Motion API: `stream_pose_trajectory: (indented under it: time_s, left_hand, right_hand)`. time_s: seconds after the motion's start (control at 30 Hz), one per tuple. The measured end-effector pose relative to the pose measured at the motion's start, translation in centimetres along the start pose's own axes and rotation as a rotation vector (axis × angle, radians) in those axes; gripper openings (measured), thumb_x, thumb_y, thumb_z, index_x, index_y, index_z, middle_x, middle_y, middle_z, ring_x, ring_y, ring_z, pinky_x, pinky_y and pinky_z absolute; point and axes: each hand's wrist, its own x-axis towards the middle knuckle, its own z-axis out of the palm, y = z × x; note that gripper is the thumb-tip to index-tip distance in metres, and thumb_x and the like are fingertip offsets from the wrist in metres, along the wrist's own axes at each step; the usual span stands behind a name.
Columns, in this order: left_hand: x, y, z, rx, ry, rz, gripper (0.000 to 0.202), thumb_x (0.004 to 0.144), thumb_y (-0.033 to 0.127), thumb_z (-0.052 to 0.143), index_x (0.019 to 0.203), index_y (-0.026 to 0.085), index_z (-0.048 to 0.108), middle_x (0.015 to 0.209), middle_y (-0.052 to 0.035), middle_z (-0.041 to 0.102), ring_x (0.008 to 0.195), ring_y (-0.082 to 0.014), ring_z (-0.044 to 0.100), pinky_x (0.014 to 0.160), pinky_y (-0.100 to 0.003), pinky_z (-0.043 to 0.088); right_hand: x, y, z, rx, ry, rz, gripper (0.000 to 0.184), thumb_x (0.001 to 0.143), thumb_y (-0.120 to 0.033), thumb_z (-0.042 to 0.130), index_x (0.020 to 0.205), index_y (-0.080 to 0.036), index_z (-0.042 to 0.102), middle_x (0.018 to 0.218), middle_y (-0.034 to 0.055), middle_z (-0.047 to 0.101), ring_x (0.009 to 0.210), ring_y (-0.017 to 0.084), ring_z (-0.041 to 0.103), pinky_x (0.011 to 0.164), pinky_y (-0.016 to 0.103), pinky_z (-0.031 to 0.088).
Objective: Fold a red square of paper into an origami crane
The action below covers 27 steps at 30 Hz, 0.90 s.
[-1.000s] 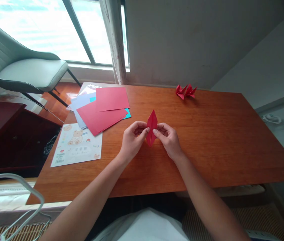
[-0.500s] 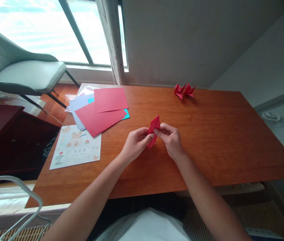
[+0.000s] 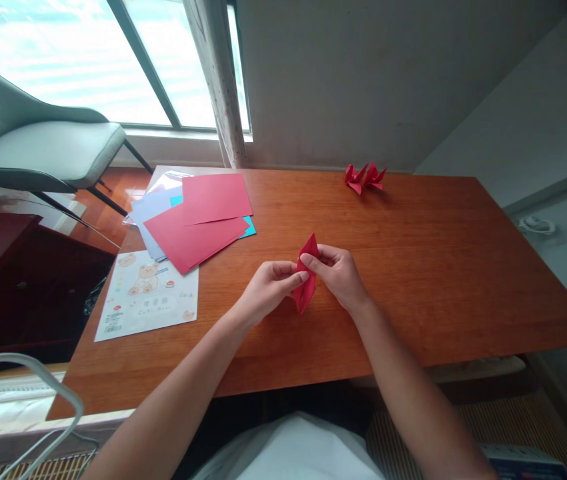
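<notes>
A folded red origami paper (image 3: 305, 293), long and diamond-shaped with pointed ends, is held between both hands over the table's middle. My left hand (image 3: 272, 285) pinches its left side, thumb on the near face. On the other side, my right hand (image 3: 334, 272) grips its upper right part, the thumb pressed on the front. The fingers behind the paper are partly hidden. Two folded red paper figures (image 3: 365, 178) stand side by side near the table's back edge.
Red paper sheets (image 3: 196, 233) lie at the left over pale and blue ones. A sheet printed with a bear (image 3: 148, 297) lies closer, near the left edge of the wooden table (image 3: 438, 267). A chair (image 3: 53, 150) stands beyond the table by the window.
My right thumb has shifted up and left across the folded paper. The paper sits slightly lower, with more of its lower point showing. The whole view has shifted a little.
</notes>
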Motion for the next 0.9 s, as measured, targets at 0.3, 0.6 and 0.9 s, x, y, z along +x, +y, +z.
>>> stream_pose_trajectory:
  time_s: [0.3,0.6,0.9]
  left_hand:
    - [0.12,-0.36,0.26,0.057,-0.071,0.006,0.032,0.075,0.043,0.078,0.080,0.012,0.074,0.077,-0.0068,0.074,0.065,-0.0160,0.065,0.060,-0.025,0.050]
    - [-0.11,-0.32,0.39,0.095,-0.070,-0.069,0.026,0.077,0.038,0.077,0.082,0.013,0.073,0.078,-0.0088,0.076,0.070,-0.0176,0.071,0.065,-0.026,0.055]
    - [-0.34,-0.02,0.41,0.123,-0.141,0.004,0.034,0.078,0.040,0.077,0.098,0.013,0.072,0.094,-0.0089,0.075,0.087,-0.0215,0.071,0.080,-0.030,0.054]
  right_hand:
    - [-0.25,-0.20,0.64,0.005,0.150,-0.075,0.033,0.084,-0.043,0.070,0.064,-0.020,0.059,0.060,-0.0041,0.046,0.056,0.011,0.040,0.052,0.025,0.033]
    - [-0.04,-0.01,0.36,-0.010,0.281,-0.102,0.033,0.082,-0.047,0.071,0.066,-0.020,0.061,0.063,-0.0026,0.052,0.059,0.012,0.044,0.054,0.025,0.036]
    - [0.24,-0.11,0.15,0.103,0.353,-0.041,0.033,0.079,-0.049,0.073,0.068,-0.020,0.062,0.063,-0.0028,0.053,0.057,0.011,0.044,0.053,0.024,0.037]
